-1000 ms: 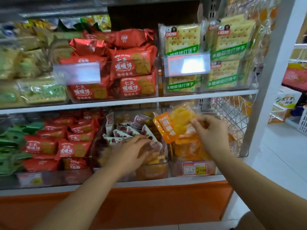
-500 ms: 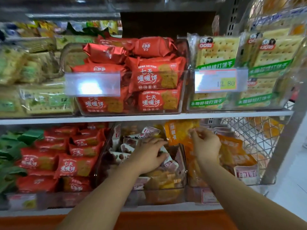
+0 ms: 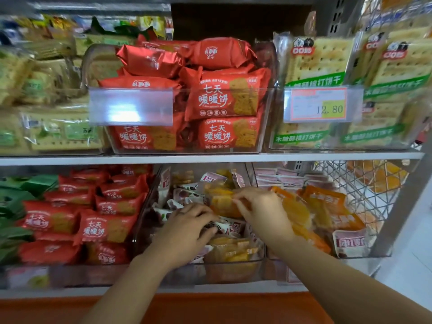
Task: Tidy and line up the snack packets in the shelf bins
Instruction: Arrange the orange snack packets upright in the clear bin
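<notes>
Both my hands reach into the clear middle bin (image 3: 233,270) on the lower shelf. My right hand (image 3: 259,211) pinches a clear packet of yellow-orange dried fruit (image 3: 222,199) over that bin. My left hand (image 3: 189,228) lies with curled fingers on the small white and maroon packets (image 3: 180,195) heaped in the bin; whether it grips one I cannot tell. More orange fruit packets (image 3: 327,206) stand in the bin to the right.
Red biscuit packets (image 3: 98,218) fill the lower left bin, green ones (image 3: 14,206) beside them. The upper shelf (image 3: 210,157) holds a bin of red packets (image 3: 222,97) and cracker packs (image 3: 322,64). A wire mesh panel (image 3: 364,195) closes the right end.
My right hand has carried the fruit packet leftward and down, from the right bin to over the middle bin. My left hand has stayed on the small packets. The camera has moved closer.
</notes>
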Tool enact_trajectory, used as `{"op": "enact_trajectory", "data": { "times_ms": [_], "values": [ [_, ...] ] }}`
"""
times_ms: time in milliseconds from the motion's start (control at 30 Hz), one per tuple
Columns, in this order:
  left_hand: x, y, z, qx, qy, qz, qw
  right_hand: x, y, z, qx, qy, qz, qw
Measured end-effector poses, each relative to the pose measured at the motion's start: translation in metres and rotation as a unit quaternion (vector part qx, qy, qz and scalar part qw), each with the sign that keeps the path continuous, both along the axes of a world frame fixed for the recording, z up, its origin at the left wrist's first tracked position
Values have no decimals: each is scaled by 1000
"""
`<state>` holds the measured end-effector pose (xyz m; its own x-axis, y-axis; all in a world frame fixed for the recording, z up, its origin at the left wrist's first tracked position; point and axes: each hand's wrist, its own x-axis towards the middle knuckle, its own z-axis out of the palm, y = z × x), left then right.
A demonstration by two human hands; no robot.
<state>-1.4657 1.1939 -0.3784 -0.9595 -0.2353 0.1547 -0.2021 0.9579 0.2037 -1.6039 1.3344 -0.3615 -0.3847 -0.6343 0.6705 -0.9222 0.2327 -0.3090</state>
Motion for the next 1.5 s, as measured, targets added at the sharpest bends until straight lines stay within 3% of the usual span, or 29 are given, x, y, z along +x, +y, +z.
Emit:
{"op": "enact_trajectory", "data": {
  "times_ms": [100, 200, 467, 633, 800, 1033, 1200, 1400, 1500],
  "values": [
    [1, 1, -2, 2, 16, 7, 1000, -8, -16, 10, 111, -59, -18, 992],
    [2, 1, -3, 19, 28, 2, 999, -16, -26, 18, 274, -73, -23, 959],
    [-12, -11, 13, 45, -4, -18, 999, -13, 44, 22, 250, -115, -90, 957],
    [-31, -19, 26, -70, -74, -41, 994, 5, 39, 30, 301, -120, -105, 940],
    [-42, -25, 21, -183, -72, -58, 979, 8, 35, 24, 339, -105, -114, 928],
    [-23, -26, 18, -205, 68, -98, 971, 2, 44, 19, 268, -164, -56, 948],
    [3, -27, 39, -162, 243, -64, 954, 4, 50, 30, 260, -188, -9, 947],
    [15, -17, 37, -173, 349, -73, 918, 8, 73, 46, 25, -265, -8, 964],
    [14, -6, 29, -168, 387, -106, 901, 4, 93, 34, -149, -312, -63, 936]
  ]
}}
